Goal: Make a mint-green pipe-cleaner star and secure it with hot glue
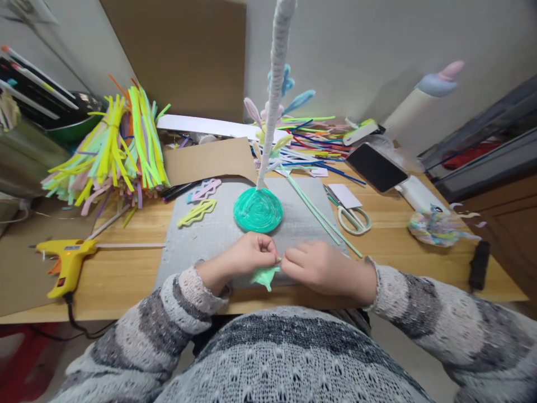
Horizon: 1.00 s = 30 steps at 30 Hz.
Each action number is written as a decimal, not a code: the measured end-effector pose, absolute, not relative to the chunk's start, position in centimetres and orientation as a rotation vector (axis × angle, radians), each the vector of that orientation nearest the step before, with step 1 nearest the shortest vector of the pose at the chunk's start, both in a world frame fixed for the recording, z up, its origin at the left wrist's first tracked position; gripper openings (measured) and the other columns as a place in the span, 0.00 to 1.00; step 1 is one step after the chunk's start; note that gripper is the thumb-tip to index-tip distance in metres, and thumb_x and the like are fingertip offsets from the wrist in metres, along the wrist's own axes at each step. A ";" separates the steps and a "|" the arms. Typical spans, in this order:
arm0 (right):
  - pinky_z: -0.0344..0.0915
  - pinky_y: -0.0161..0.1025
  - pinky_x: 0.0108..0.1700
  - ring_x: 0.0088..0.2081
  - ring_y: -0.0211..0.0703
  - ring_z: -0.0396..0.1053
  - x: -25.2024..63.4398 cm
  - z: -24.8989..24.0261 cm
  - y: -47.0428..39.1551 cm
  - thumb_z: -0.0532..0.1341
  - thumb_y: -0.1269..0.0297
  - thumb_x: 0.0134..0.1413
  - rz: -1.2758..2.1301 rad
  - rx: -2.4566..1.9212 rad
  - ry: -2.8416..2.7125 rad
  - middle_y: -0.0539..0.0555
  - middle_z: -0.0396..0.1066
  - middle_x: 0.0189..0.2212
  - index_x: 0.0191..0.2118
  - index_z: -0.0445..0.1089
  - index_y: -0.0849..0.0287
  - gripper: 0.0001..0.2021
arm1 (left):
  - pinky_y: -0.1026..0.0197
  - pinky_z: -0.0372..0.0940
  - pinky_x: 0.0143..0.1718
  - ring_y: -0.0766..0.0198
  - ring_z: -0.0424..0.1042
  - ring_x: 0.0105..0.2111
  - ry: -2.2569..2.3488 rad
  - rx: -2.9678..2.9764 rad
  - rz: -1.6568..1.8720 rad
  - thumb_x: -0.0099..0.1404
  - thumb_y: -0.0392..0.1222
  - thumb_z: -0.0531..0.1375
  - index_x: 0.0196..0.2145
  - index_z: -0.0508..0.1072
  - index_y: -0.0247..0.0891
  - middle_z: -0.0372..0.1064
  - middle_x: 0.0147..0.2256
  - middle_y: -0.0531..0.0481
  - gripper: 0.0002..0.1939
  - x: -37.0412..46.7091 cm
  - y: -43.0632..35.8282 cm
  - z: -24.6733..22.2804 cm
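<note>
Near the front edge of the grey mat, my left hand [251, 253] has its fingers pinched on a small pale green fuzzy piece [265, 276], which hangs below the fingertips. My right hand [312, 266] meets it from the right with curled fingers, its fingertips at the top of the same piece; what exactly they pinch is too small to make out. Just beyond my hands lies a round teal coiled base [258, 210], with a white wrapped stem [274, 89] standing up from it.
Pale green pipe cleaners [314, 210] and scissors [354, 219] lie right of the base. Yellow and pink-blue wavy pieces [197, 212] lie left. A yellow glue gun [69, 260] rests far left, a phone [376, 167] at the back right. Bundled pipe cleaners [111, 145] stand back left.
</note>
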State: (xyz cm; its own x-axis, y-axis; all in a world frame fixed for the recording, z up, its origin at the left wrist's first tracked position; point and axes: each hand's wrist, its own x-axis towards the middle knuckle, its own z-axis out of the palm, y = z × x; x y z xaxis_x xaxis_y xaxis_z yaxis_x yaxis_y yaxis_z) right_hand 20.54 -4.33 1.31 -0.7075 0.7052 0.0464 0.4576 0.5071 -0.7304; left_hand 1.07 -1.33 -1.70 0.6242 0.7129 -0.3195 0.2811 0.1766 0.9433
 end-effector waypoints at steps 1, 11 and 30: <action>0.47 0.38 0.26 0.23 0.36 0.49 20.5 1.3 -4.3 0.57 0.71 0.54 1.032 -1.020 -2.375 0.48 0.59 0.21 0.23 0.60 0.56 0.10 | 0.67 0.55 0.22 0.72 0.59 0.20 0.914 1.419 0.392 0.52 0.33 0.58 0.22 0.69 0.36 0.64 0.20 0.56 0.02 1.1 -1.3 -1.7; 0.39 0.28 0.14 0.10 0.26 0.47 19.4 0.2 -3.4 0.56 0.69 0.48 2.227 -1.553 -0.997 0.41 0.56 0.13 0.21 0.58 0.58 0.08 | 0.65 0.57 0.26 0.69 0.64 0.23 0.914 1.990 0.449 0.58 0.35 0.58 0.30 0.77 0.34 0.73 0.25 0.50 0.08 1.0 -1.7 -2.4; 0.51 0.34 0.25 0.23 0.33 0.57 20.5 -0.5 -4.8 0.54 0.71 0.57 1.174 -1.017 -2.439 0.48 0.64 0.22 0.28 0.63 0.59 0.07 | 0.68 0.51 0.21 0.73 0.56 0.19 0.843 1.669 0.245 0.50 0.33 0.56 0.22 0.70 0.34 0.61 0.18 0.57 0.03 0.9 -1.9 -2.1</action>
